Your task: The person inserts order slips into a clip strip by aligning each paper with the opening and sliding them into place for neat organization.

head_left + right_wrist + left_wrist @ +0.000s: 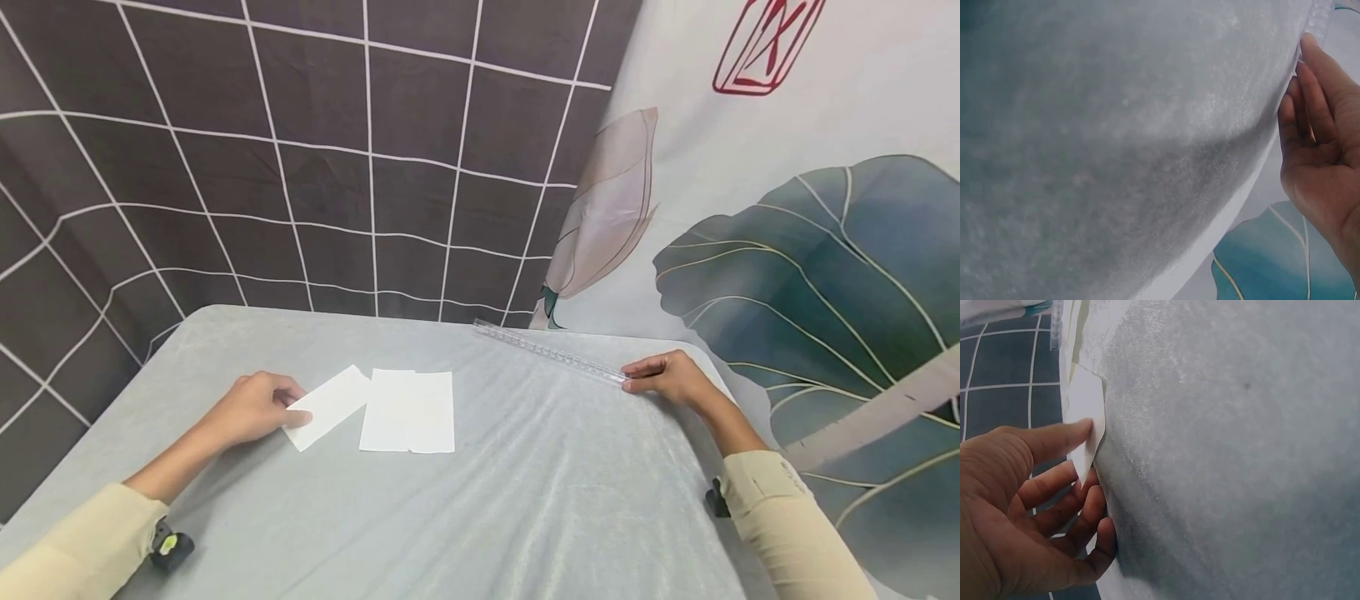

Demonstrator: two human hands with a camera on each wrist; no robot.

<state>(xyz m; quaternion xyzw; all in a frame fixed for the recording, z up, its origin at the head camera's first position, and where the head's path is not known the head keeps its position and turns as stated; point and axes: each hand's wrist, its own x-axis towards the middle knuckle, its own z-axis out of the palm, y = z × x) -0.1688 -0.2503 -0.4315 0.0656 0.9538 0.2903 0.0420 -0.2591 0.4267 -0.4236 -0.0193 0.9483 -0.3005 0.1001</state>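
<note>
Between thumb and fingers, my left hand (257, 408) pinches the near corner of a small white paper piece (330, 407) on the left of the table. In the left wrist view the thumb lies flat over that paper (1088, 403), with the fingers curled beneath. Just to the right lie white paper pieces (408, 412) side by side, slightly overlapping. On the right, my right hand (667, 377) pinches the near end of a clear plastic ruler (551, 352), which slants away toward the back edge. The right wrist view shows only the ruler's end (1319, 19) at the fingertips.
A pale grey cloth (525, 517) with soft folds covers the table. Behind it hangs a dark curtain with white grid lines (322, 183). At the right is a white curtain with a large leaf print (810, 275), close to the right hand.
</note>
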